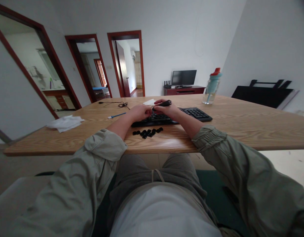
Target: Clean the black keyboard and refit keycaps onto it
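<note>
While the right hand [168,111] clamps a black-handled tool [166,103], the left hand [139,113] works close beside it, over the keyboard [197,114].

Keyboard lies flat on the wooden table [253,128], left part mostly covered by the hands, number pad in plain sight at right; right fingers closed round the tool's handle, its tip hard to make out; left fingers curled down at the keys, cannot tell whether they pinch anything; small black keycaps [148,132] sit loose in a cluster on the near side of the keyboard, between the forearms; blue-and-white stick [116,115] and coiled black cable [122,105] to the left; crumpled white tissue [65,123] farther left; clear bottle [211,88] with red-topped lid stands upright beyond the keyboard, right side.
</note>
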`<state>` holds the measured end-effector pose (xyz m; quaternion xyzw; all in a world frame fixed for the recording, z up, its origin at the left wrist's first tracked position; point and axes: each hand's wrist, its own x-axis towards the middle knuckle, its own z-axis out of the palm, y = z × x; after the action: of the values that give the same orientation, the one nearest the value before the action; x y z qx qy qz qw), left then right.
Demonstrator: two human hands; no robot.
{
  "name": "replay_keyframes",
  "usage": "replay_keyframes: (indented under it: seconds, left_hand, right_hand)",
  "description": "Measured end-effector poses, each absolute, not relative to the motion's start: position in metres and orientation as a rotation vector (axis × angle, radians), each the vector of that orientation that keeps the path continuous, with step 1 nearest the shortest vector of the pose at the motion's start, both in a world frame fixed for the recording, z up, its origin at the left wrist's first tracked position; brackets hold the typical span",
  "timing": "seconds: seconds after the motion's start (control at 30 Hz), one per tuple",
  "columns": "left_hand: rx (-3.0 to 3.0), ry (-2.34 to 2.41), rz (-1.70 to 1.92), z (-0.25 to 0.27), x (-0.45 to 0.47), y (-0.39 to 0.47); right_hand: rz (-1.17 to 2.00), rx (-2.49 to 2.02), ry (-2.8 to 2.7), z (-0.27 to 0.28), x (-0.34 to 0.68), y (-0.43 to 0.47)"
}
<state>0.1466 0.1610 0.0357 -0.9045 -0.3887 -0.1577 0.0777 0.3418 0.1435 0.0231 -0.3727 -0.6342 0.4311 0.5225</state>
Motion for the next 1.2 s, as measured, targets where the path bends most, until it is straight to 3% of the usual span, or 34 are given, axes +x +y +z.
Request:
replay_keyframes:
  seconds: [0.33, 0.93, 1.2]
  left_hand:
    - [-2.804, -1.051, -0.519, 0.031, 0.145, 0.163]
    - [-2.767, -1.156, -0.315, 0.041, 0.144, 0.158]
    - [-2.623, -1.125, -0.386, 0.041, 0.146, 0.154]
  right_hand:
    - [1.019, -0.851, -1.631, 0.017, 0.344, 0.147]
    - [0.548, -0.906, -2.098, 0.023, 0.350, 0.143]
    - [0.593, -0.888, -2.126, 0.025, 0.349, 0.137]
